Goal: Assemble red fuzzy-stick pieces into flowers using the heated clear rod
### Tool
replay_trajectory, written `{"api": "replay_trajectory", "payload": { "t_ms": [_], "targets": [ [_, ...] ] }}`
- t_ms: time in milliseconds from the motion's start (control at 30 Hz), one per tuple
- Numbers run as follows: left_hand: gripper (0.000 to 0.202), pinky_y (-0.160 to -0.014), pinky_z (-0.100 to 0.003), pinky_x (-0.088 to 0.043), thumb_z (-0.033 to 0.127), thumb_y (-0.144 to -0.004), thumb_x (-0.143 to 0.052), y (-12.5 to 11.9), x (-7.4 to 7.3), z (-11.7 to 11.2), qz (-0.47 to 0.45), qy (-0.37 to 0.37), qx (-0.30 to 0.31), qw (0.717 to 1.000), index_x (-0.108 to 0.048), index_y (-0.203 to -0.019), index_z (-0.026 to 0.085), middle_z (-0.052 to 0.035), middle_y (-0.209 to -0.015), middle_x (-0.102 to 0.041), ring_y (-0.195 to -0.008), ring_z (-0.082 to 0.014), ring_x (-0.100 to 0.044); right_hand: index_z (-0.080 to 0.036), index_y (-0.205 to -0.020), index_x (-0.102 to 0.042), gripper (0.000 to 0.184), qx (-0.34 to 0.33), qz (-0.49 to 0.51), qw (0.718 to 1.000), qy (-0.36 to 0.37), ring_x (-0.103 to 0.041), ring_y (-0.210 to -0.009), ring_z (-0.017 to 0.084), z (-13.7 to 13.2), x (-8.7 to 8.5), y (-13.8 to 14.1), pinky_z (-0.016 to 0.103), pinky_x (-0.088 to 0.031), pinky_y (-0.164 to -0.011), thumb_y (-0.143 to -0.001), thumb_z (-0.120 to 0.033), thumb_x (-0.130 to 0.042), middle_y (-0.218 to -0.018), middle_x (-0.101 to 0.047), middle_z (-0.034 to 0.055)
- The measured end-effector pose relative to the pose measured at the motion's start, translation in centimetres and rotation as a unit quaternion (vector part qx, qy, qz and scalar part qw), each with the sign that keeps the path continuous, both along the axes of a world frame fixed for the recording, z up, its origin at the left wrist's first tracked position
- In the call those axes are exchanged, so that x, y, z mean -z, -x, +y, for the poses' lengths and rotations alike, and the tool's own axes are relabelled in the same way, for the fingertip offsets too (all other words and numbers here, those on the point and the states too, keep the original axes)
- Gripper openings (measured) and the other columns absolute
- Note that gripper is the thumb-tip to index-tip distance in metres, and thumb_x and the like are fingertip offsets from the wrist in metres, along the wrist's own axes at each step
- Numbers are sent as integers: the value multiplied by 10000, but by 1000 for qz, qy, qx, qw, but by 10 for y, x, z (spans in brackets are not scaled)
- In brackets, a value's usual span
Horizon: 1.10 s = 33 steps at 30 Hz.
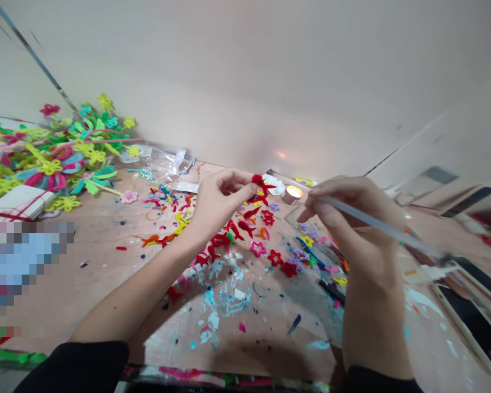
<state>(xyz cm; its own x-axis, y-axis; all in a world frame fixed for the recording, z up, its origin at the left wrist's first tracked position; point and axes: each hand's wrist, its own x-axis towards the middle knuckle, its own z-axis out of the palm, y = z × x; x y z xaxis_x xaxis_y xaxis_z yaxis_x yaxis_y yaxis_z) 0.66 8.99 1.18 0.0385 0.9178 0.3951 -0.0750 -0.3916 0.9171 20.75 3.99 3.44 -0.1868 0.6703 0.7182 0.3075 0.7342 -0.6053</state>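
Note:
My left hand [221,202] pinches a small red fuzzy flower piece [262,186] between thumb and fingers, raised above the table. My right hand [347,218] grips a thin pale stick [376,225] that runs off to the right; its near tip lies close to the red piece. Just behind both hands a small lit candle [293,193] burns. Below my hands lie several red pipe-cleaner flowers and petals [276,257], scattered over the wooden table [106,273].
A heap of yellow, green, pink and blue pipe-cleaner flowers [61,158] fills the far left, beside a white box [16,202]. Clear plastic bags [163,161] lie by the wall. Dried glue scraps [225,289] spot the middle. Dark flat items [474,305] lie at the right.

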Motion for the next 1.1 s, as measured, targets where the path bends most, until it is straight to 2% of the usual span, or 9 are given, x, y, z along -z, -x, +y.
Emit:
{"api": "replay_trajectory", "payload": {
  "t_ms": [133, 333, 500, 633, 833, 1000, 1067, 1100],
  "targets": [
    [87, -569, -248, -519, 167, -721, -698, 0, -1, 0, 5, -6, -7, 1000, -661, -648, 196, 5, -621, -700, -594, -117, -657, -285, -1002, -697, 125, -37, 10, 999, 19, -692, -759, 189, 0, -2, 1, 370, -609, -645, -915, -237, -621, -899, -685, 28],
    [96, -572, -250, -524, 155, -729, -694, 0, -2, -1, 8, -5, -8, 1000, -659, -651, 200, 13, -604, -691, -580, -114, -652, -271, -976, -727, 185, -43, 0, 999, 15, -690, -800, 203, -2, -4, 2, 393, -596, -678, -947, -206, -556, -926, -667, 54],
    [75, -580, -256, -515, 168, -736, -698, 1, -3, -2, 10, -1, -9, 1000, -667, -671, 190, 0, -641, -703, -594, -113, -642, -241, -1041, -700, 213, -56, 22, 998, 12, -687, -826, 180, 2, 1, 3, 348, -576, -702, -855, -139, -677, -954, -664, 32],
    [74, -564, -245, -493, 162, -716, -706, 1, -4, -1, -8, 9, -6, 1000, -667, -657, 182, 6, -623, -690, -571, -102, -619, -224, -1020, -698, 209, -63, 22, 998, 5, -680, -850, 172, 5, 3, 4, 330, -576, -722, -837, -124, -693, -970, -661, 32],
    [72, -570, -226, -485, 175, -688, -732, 1, -3, 0, -20, 4, -7, 1000, -674, -647, 177, 12, -630, -688, -587, -95, -619, -252, -1039, -687, 181, -22, 14, 999, 27, -696, -837, 164, 4, 6, -1, 304, -590, -701, -875, -176, -678, -926, -652, 17],
    [58, -558, -223, -478, 174, -686, -728, 0, -2, -1, -24, 7, 3, 1000, -682, -651, 177, 12, -631, -696, -579, -93, -614, -253, -1037, -695, 168, -37, -13, 999, 32, -693, -763, 161, 1, 6, 1, 318, -592, -671, -887, -184, -666, -910, -677, 19],
    [52, -562, -221, -478, 176, -686, -727, -1, -1, -1, -25, 8, 9, 1000, -685, -656, 175, 10, -641, -700, -586, -91, -617, -255, -1033, -702, 166, -33, -3, 999, 16, -690, -744, 164, 2, 4, 7, 329, -598, -653, -894, -179, -655, -901, -683, 22],
    [53, -568, -221, -481, 175, -687, -727, -1, 0, 0, -26, 8, 11, 1000, -684, -655, 173, 9, -648, -702, -591, -90, -619, -255, -1023, -708, 170, -17, 29, 999, -17, -688, -749, 165, 2, 3, 9, 328, -601, -646, -888, -165, -659, -896, -682, 22]
  ]
}}
